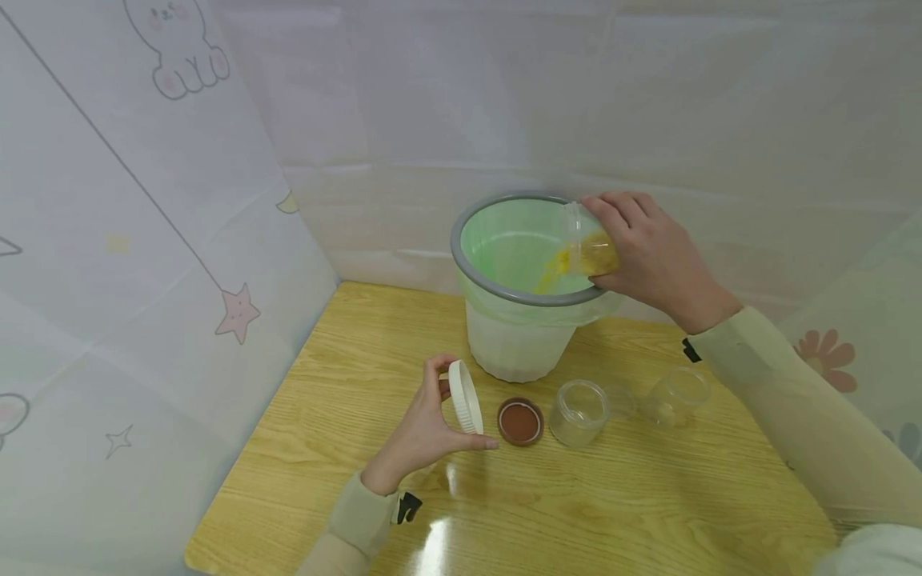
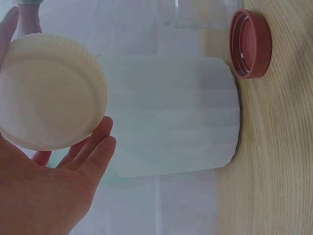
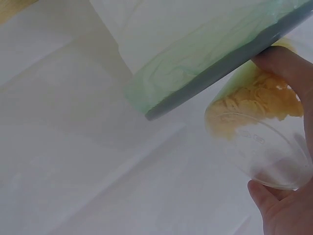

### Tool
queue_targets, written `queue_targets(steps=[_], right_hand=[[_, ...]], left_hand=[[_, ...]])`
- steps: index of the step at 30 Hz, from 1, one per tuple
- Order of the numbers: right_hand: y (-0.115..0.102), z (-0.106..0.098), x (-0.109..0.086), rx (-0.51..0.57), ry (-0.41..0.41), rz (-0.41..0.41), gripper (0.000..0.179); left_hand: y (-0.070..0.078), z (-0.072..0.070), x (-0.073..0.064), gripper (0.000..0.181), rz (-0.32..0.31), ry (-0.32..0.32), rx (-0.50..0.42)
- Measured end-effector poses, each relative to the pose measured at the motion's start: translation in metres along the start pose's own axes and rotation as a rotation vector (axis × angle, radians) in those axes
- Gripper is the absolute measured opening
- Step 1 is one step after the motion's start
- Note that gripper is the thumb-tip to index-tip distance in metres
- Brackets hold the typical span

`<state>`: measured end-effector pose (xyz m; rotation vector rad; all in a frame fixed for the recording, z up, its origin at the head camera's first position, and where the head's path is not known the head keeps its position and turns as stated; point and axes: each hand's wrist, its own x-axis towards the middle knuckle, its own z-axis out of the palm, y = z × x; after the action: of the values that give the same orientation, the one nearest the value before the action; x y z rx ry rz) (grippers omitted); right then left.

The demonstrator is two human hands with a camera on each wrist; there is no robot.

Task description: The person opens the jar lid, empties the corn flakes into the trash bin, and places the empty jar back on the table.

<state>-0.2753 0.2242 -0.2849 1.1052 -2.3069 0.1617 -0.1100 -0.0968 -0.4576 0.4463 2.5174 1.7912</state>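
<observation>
My right hand [image 1: 651, 252] grips a clear plastic jar [image 3: 259, 132] tipped on its side over the rim of a white trash bin [image 1: 515, 340]. Yellow-orange flakes [image 3: 259, 100] lie along the jar's lower side, and some spill from its mouth into the green bag [image 1: 504, 232] lining the bin. Low over the table, in front of the bin, my left hand [image 1: 425, 424] holds a cream ribbed lid [image 2: 51, 93] by its edge, between thumb and fingers. A gray ring [image 1: 475, 268] runs round the bin's rim.
Right of the left hand, a reddish-brown lid [image 1: 520, 422] lies on the wooden table [image 1: 346, 376]. Beside it stands an open clear jar [image 1: 579, 412], with another clear jar [image 1: 680, 396] farther right. Printed sheets [image 1: 403, 96] hang behind and at the sides.
</observation>
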Motion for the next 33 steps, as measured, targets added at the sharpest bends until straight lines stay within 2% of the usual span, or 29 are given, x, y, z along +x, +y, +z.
queue_targets(steps=[33], right_hand=[[-0.0016,-0.0017,0.0018,0.000,-0.020,-0.002,0.113]], left_hand=[[0.0024,0.0014,-0.0015,0.120,-0.029,-0.008,0.000]])
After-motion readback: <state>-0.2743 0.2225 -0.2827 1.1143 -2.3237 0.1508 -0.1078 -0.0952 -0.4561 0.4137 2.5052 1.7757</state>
